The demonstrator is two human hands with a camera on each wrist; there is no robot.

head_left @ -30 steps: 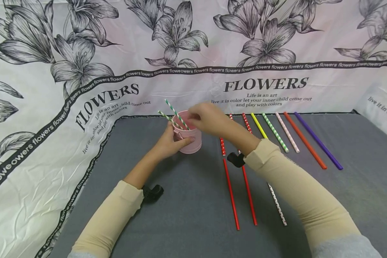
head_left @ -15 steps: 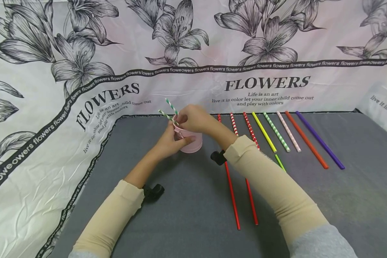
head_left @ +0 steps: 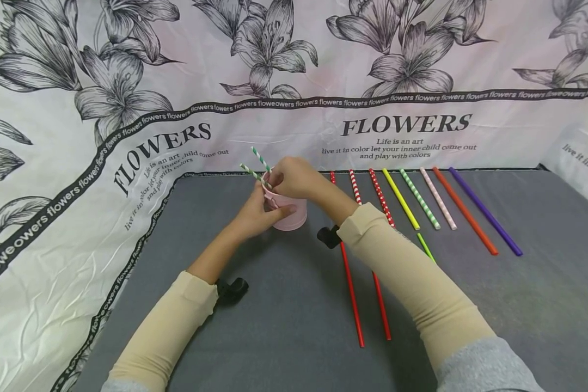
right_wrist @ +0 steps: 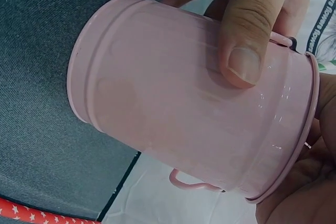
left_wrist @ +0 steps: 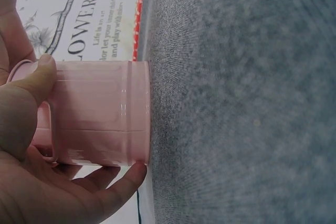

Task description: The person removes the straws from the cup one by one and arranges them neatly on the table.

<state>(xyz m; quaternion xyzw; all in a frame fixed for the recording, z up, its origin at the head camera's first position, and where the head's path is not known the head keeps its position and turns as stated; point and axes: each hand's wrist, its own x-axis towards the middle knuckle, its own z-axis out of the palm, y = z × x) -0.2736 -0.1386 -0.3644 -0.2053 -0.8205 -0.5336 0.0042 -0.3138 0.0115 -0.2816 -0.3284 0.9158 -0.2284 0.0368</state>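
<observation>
In the head view my left hand (head_left: 255, 215) grips a small pink pail (head_left: 292, 215) that stands on the grey tabletop. Its thumb presses the wall beside a side loop, as the left wrist view shows on the pink pail (left_wrist: 97, 108). Two green-and-white striped straws lean leftward out of the mouth, one of them a darker green paper straw (head_left: 261, 158). Over the rim, my right hand (head_left: 296, 177) has its curled fingertips at these straws and seems to pinch one; the contact is partly hidden. In the right wrist view its fingers (right_wrist: 299, 187) lie at the rim.
To the right lie several straws: red ones (head_left: 351, 296), a yellow one (head_left: 400, 198), a green-striped one (head_left: 420, 198), a pink one (head_left: 438, 198), an orange one (head_left: 465, 212) and a purple one (head_left: 485, 211). A flower-printed cloth (head_left: 274, 128) hangs behind.
My right hand has moved left across the pail's mouth to the striped straws and now covers their lower parts. My left hand keeps its grip on the pail.
</observation>
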